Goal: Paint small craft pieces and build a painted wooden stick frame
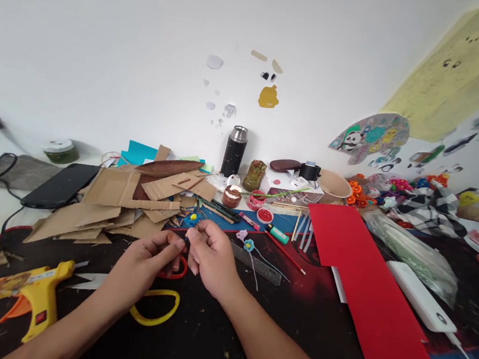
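A small blue flower with a yellow centre sticks up above my fingertips, in the middle of the head view. My left hand pinches it low down, fingers bent together. Close against it from the right, my right hand is also closed on the flower, thumb and forefinger pressed together. The lower part of the flower is hidden by my fingers. Below my left hand lie scissors with a red and yellow handle, partly covered by the wrist. Two small finished flowers, one blue and one pale lilac, lie right of my hands on thin stems.
A yellow glue gun lies front left. Cardboard scraps are heaped behind it, beside a black phone. At the back stands a black flask. Red card and a white power bank lie right.
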Demonstrator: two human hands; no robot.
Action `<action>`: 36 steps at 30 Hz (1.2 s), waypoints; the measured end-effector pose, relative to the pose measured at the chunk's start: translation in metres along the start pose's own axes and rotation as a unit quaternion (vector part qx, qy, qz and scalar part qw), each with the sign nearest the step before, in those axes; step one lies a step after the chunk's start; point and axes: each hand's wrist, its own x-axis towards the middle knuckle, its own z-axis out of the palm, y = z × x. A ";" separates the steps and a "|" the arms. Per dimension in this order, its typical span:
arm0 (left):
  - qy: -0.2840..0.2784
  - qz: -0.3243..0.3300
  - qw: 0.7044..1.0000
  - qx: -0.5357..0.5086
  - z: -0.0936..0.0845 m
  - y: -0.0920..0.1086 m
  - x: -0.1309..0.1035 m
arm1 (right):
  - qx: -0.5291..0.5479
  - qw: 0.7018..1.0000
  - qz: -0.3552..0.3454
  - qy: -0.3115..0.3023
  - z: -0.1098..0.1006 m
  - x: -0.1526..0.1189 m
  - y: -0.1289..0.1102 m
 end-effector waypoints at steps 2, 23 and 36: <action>0.010 0.000 1.000 -0.016 -0.001 -0.002 0.000 | -0.006 1.000 -0.002 0.000 0.000 0.000 0.000; -0.033 -0.023 0.996 -0.079 -0.001 -0.004 -0.003 | 0.054 0.996 -0.038 0.065 -0.009 0.005 -0.004; -0.061 -0.034 0.996 -0.053 -0.006 -0.006 -0.002 | 0.058 0.993 -0.056 0.087 -0.012 0.005 -0.008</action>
